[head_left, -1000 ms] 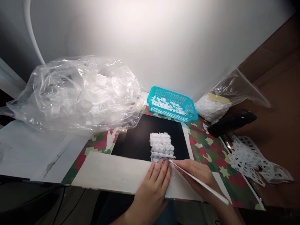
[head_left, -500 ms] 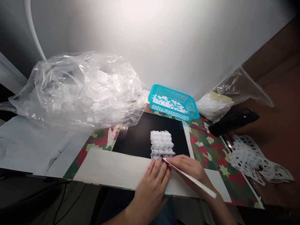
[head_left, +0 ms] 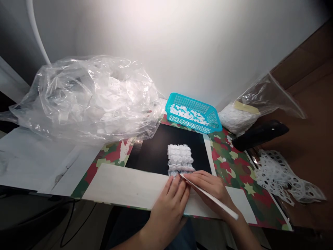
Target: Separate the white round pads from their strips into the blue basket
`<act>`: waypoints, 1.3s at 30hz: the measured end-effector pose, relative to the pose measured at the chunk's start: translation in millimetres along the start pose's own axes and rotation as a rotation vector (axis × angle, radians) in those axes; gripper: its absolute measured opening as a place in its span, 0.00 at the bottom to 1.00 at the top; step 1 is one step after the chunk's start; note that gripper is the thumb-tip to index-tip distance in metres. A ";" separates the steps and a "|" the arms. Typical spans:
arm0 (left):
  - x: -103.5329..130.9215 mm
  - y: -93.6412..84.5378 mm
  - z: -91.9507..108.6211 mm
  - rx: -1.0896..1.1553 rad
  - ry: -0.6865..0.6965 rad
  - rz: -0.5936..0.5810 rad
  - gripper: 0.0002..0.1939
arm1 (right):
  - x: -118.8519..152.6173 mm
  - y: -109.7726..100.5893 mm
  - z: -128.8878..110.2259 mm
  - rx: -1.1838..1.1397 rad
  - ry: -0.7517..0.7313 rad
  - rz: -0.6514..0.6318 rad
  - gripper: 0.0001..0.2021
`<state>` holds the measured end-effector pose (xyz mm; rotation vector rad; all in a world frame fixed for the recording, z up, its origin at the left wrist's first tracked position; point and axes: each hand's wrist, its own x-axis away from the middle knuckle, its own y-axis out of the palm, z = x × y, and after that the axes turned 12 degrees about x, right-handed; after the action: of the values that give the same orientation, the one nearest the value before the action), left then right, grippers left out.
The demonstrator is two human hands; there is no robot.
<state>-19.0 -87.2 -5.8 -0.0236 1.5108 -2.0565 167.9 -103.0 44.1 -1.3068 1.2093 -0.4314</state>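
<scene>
A block of small white round plastic pieces (head_left: 180, 155), set in rows, rests on a black mat (head_left: 153, 149). My left hand (head_left: 170, 201) lies with its fingers stretched out, the fingertips touching the near edge of the block. In my right hand (head_left: 212, 185), closed in a pinch, is a slim white stick-like tool (head_left: 213, 199). Its tip points at the near row, close beside my left fingertips. What exactly the tip touches is too small to make out.
A teal basket (head_left: 194, 130) of white discs stands behind the mat. Left is a big clear plastic bag (head_left: 85, 100) with white pieces. To the right are a filled bag (head_left: 238, 119), a black-handled object (head_left: 260, 134) and punched white sheets (head_left: 273, 173). A white strip (head_left: 122, 184) runs along the front.
The outer end of the white tool has shifted very slightly left. Both hands stay at the near row, and the view has moved a little.
</scene>
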 end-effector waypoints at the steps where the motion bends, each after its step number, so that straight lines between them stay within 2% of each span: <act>1: -0.1 -0.1 -0.2 0.005 0.000 -0.005 0.31 | 0.3 0.2 -0.5 0.014 0.003 0.003 0.15; 7: 0.1 1.0 -1.3 0.004 -0.007 -0.032 0.33 | 4.3 5.2 1.4 0.136 -0.037 0.003 0.16; 15: 0.6 4.2 -0.6 -0.003 -0.009 0.022 0.34 | -2.4 10.7 -1.8 0.350 0.003 0.114 0.17; 23: 0.2 4.6 0.3 -0.002 -0.017 0.015 0.34 | -1.1 -4.9 -7.4 0.013 0.159 0.029 0.14; 30: 0.0 5.1 -0.2 -0.019 0.012 0.040 0.31 | -9.2 -1.7 -5.8 -0.028 -0.038 0.004 0.16; 39: -1.1 5.4 0.0 -0.017 0.008 0.058 0.29 | -8.1 3.8 -3.9 0.093 -0.104 0.005 0.17</act>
<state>-15.7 -87.8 -10.2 0.0215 1.5157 -2.0002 160.2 -97.2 44.9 -1.2315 1.0933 -0.4057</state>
